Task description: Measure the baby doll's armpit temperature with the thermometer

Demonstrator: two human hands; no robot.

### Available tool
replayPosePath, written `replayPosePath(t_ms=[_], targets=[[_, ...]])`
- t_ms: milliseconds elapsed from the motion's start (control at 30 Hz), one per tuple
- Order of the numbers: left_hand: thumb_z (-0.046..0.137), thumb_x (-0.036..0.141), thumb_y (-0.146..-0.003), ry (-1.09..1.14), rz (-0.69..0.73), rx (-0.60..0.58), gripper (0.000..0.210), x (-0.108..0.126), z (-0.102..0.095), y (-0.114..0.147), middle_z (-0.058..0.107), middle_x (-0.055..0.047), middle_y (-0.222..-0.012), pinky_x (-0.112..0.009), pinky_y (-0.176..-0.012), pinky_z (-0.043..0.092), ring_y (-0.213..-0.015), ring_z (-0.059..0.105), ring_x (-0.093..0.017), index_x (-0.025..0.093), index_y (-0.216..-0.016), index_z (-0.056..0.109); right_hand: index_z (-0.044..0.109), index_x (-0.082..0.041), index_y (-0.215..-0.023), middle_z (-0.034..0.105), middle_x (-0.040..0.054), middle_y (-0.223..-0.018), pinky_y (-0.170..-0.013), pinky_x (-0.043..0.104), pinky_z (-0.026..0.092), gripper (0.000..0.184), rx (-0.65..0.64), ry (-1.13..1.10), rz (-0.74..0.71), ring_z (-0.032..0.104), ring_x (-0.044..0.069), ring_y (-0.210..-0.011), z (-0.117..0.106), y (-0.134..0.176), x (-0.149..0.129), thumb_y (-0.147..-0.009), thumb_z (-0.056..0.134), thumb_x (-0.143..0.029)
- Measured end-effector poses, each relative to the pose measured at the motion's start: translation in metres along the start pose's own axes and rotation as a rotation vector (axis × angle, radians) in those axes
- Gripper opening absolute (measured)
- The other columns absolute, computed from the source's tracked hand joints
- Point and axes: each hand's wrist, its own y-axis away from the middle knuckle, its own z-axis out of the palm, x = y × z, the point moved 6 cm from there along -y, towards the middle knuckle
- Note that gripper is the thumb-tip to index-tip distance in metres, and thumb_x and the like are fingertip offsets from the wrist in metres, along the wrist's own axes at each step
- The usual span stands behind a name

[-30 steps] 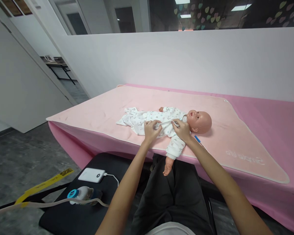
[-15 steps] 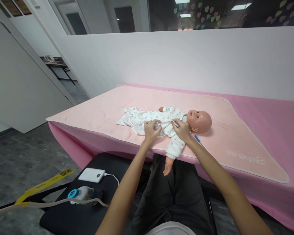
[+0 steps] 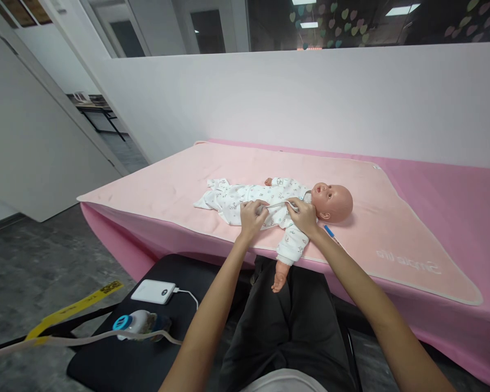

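Note:
A baby doll [image 3: 335,203] lies on its back across the pink mat, head to the right, mouth open. It wears a white printed garment [image 3: 234,196], and one arm hangs past the mat's near edge. My left hand [image 3: 252,219] pinches the garment's front edge near the doll's waist. Close to the doll's neck, my right hand [image 3: 303,218] grips the same edge, which is stretched between both hands. The fingertips and any fasteners under them are partly hidden. Beside the right wrist lies a thin stick with a blue end [image 3: 329,231], probably a thermometer.
The pink mat [image 3: 159,190] covers a table draped in darker pink cloth [image 3: 469,218] against a white wall. At left, a black chair [image 3: 106,356] bears a white power bank [image 3: 153,292] with a cable and a blue-capped bottle [image 3: 136,324]. A pale strap crosses the chair.

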Motion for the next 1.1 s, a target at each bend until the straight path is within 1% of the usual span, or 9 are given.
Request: replayPosePath(t_ms=[100,367,500,567,633,700,833,967,1100], targets=[[0.042,0.02,-0.075,0.024,0.007,0.012,0.016,0.0,-0.001,0.0,0.058,0.003,-0.064,-0.033,-0.086,0.034,-0.065,0.053,-0.014,0.022,-0.07,0.058,0.065,-0.02,-0.082,0.07,0.0027,-0.076,-0.058,0.022,0.041,0.021,0.005,0.003,0.0,0.063,0.014,-0.063,0.0,0.0,0.0,-0.085,0.047,-0.03],[0.044,0.019,-0.074,0.021,0.014,0.024,0.014,0.001,-0.001,0.001,0.059,0.003,-0.065,-0.033,-0.086,0.035,-0.066,0.053,-0.014,0.022,-0.07,0.057,0.064,-0.02,-0.081,0.07,0.0022,-0.075,-0.056,0.022,0.039,0.02,0.008,0.016,-0.013,0.062,0.014,-0.06,0.0,0.0,-0.001,-0.085,0.047,-0.03],[0.045,0.02,-0.073,0.049,-0.069,0.085,0.014,-0.003,-0.004,0.001,0.056,0.003,-0.061,-0.032,-0.082,0.037,-0.069,0.053,-0.016,0.022,-0.072,0.058,0.065,-0.02,-0.083,0.07,0.0015,-0.074,-0.055,0.022,0.038,0.02,0.008,0.019,-0.024,0.062,0.014,-0.06,0.0,0.0,-0.002,-0.085,0.047,-0.03],[0.045,0.019,-0.072,0.074,-0.124,0.12,0.014,-0.007,-0.006,0.001,0.056,0.003,-0.06,-0.032,-0.08,0.038,-0.068,0.053,-0.016,0.023,-0.074,0.059,0.065,-0.021,-0.084,0.071,0.0016,-0.076,-0.055,0.022,0.039,0.02,0.003,0.015,-0.03,0.063,0.014,-0.061,0.0,0.0,-0.002,-0.085,0.048,-0.031],[0.046,0.019,-0.071,0.084,-0.149,0.147,0.014,-0.008,-0.007,0.002,0.056,0.003,-0.061,-0.032,-0.08,0.038,-0.065,0.053,-0.016,0.023,-0.074,0.059,0.065,-0.021,-0.084,0.071,0.0019,-0.076,-0.056,0.023,0.039,0.021,-0.004,0.012,-0.031,0.063,0.014,-0.062,0.0,0.0,-0.003,-0.085,0.048,-0.031],[0.046,0.019,-0.071,0.071,-0.158,0.174,0.015,-0.008,-0.009,0.002,0.057,0.003,-0.062,-0.032,-0.081,0.037,-0.064,0.052,-0.015,0.023,-0.075,0.06,0.065,-0.021,-0.083,0.071,0.0018,-0.076,-0.056,0.023,0.039,0.021,-0.008,0.013,-0.027,0.063,0.014,-0.061,0.0,0.0,-0.002,-0.085,0.048,-0.031],[0.048,0.02,-0.072,0.038,-0.146,0.206,0.015,-0.006,-0.011,0.003,0.061,0.002,-0.068,-0.034,-0.085,0.036,-0.068,0.054,-0.016,0.023,-0.077,0.061,0.065,-0.021,-0.082,0.07,0.0014,-0.074,-0.056,0.023,0.039,0.021,0.005,0.004,-0.014,0.062,0.014,-0.06,0.0,0.0,-0.001,-0.085,0.048,-0.031],[0.048,0.023,-0.075,-0.005,-0.131,0.223,0.012,-0.005,-0.011,0.003,0.064,0.001,-0.071,-0.036,-0.086,0.034,-0.072,0.057,-0.017,0.022,-0.072,0.059,0.065,-0.02,-0.082,0.07,0.002,-0.074,-0.056,0.023,0.04,0.02,0.018,-0.025,0.007,0.062,0.014,-0.06,0.0,0.0,-0.001,-0.085,0.048,-0.031],[0.046,0.021,-0.075,-0.042,-0.158,0.234,0.012,-0.007,-0.013,0.004,0.064,0.0,-0.072,-0.036,-0.084,0.036,-0.075,0.057,-0.018,0.022,-0.069,0.056,0.063,-0.018,-0.087,0.069,0.0031,-0.076,-0.057,0.024,0.042,0.02,0.071,-0.081,0.044,0.06,0.014,-0.06,-0.006,0.0,0.0,-0.081,0.044,-0.023]])
